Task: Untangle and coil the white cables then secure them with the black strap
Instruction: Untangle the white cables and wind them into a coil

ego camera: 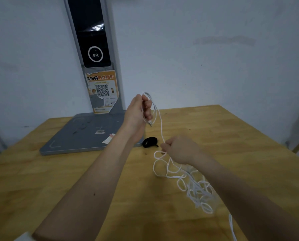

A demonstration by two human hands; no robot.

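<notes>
The white cables (194, 185) blur into a tangle, one strand cut off by the bottom edge.

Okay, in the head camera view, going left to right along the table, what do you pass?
Grey scanner base → left hand holding a cable loop → black strap → right hand pinching the cable → tangled white cables.

Both bare forearms reaching forward, left hand (138, 110) raised higher, fingers (148, 108) curling closed in a grip, right hand (179, 149) lower, knuckles up, fingertips pinching together
</notes>
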